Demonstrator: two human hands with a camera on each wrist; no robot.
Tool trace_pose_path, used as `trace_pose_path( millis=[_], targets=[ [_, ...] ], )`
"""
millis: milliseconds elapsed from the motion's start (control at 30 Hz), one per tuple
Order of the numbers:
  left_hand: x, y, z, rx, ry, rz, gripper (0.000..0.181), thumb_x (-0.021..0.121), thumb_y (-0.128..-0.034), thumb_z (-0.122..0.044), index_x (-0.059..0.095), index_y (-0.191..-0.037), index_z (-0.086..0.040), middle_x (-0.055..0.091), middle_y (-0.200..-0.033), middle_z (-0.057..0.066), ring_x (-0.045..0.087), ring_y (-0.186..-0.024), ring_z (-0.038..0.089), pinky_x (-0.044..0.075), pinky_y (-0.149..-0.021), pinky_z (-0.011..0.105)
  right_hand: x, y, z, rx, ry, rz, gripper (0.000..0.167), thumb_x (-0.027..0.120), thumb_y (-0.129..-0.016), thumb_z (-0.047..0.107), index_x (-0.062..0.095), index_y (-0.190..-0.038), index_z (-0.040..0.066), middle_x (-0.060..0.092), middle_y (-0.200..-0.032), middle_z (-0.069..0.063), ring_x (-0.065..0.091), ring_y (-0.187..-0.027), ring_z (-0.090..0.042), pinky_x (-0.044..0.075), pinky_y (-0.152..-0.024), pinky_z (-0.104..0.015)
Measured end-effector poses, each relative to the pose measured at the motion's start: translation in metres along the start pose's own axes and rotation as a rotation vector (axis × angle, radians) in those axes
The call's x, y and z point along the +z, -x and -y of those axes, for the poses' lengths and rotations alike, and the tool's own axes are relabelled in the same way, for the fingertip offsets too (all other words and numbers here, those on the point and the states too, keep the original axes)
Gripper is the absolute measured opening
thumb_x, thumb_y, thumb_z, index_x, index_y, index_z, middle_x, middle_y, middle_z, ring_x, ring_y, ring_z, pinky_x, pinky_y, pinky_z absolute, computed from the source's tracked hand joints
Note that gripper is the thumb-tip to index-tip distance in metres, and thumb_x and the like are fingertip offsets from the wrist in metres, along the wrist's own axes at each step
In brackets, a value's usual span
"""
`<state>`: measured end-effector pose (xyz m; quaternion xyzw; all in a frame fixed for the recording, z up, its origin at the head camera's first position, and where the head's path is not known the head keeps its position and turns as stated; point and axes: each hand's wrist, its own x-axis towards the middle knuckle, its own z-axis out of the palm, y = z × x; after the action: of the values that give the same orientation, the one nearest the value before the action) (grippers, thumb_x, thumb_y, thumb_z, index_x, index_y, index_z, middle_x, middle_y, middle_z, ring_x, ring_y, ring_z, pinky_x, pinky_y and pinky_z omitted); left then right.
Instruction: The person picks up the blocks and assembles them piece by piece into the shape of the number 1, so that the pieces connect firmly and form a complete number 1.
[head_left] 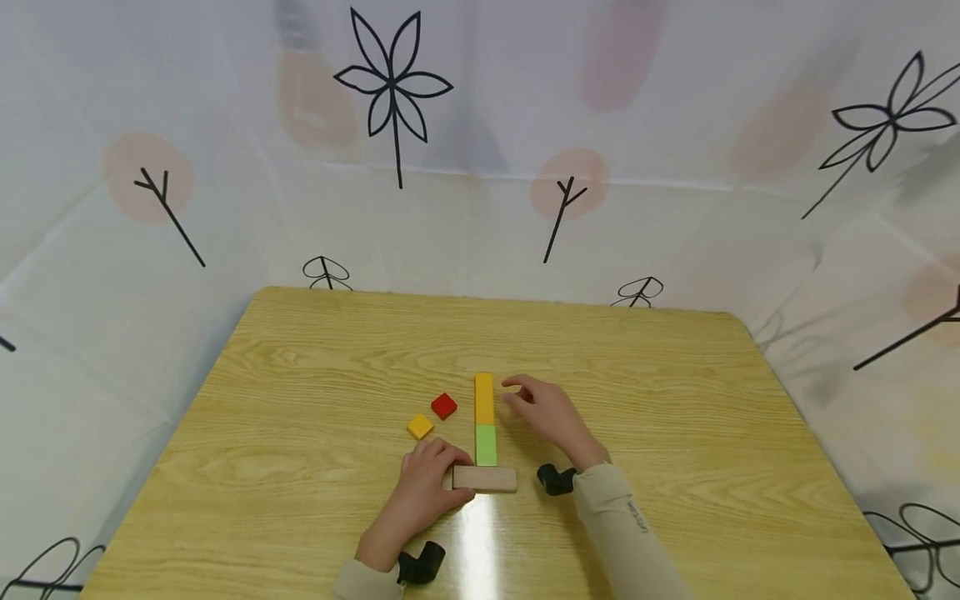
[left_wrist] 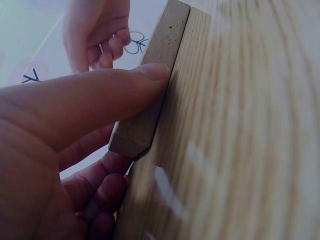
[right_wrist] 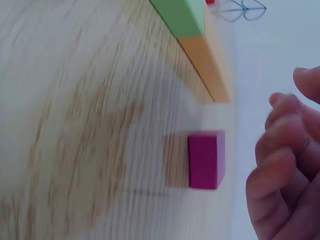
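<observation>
Thumb on the near side and fingers on the far side, my left hand grips the left end of a plain wooden block. The block lies crosswise on the table. A light green block extends from its far side, and an orange-yellow block follows in line behind the green one. To the right of the orange-yellow block, my right hand hovers with loosely bent fingers and holds nothing. A magenta block appears in the right wrist view; in the head view the right hand hides it.
Left of the row of blocks lie a small red block and a small yellow block. A patterned white cloth hangs behind the table. Black devices are worn at both wrists.
</observation>
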<state>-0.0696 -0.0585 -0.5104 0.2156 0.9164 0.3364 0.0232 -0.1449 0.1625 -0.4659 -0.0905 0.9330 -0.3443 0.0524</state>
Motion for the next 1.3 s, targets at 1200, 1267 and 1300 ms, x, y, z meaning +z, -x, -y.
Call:
trace_pose_path(
  millis=[1200,1267,1300],
  targets=[
    [0.0,0.0,-0.001,-0.001,0.008,0.007,0.03,0.072,-0.0709,-0.037,0.06,-0.097,-0.027,0.048,-0.095,-0.011,0.039,-0.096,0.015,0.028,-0.078,0.04,0.007,0.013,-0.036,0.374,-0.586,-0.01,0.05,0.051,-0.09,0.029,0.032,-0.134,0.013,0.062,-0.068,-0.013,0.058,-0.05,-0.024,0.048,-0.048,-0.035],
    [-0.001,0.0,-0.002,-0.003,0.009,0.008,0.03,0.072,-0.071,-0.037,0.06,-0.097,-0.026,0.048,-0.095,-0.011,0.039,-0.096,0.016,0.028,-0.078,0.041,0.007,0.012,-0.037,0.383,-0.627,-0.002,0.049,0.051,-0.09,0.028,0.033,-0.133,0.014,0.062,-0.069,-0.014,0.059,-0.052,-0.025,0.048,-0.049,-0.035],
    [-0.001,0.0,-0.002,-0.004,0.01,0.008,0.03,0.072,-0.071,-0.036,0.06,-0.097,-0.026,0.048,-0.095,-0.011,0.039,-0.096,0.016,0.028,-0.078,0.041,0.007,0.012,-0.037,0.388,-0.64,0.003,0.049,0.052,-0.09,0.027,0.033,-0.133,0.014,0.062,-0.07,-0.015,0.06,-0.053,-0.025,0.049,-0.05,-0.035]
  ],
)
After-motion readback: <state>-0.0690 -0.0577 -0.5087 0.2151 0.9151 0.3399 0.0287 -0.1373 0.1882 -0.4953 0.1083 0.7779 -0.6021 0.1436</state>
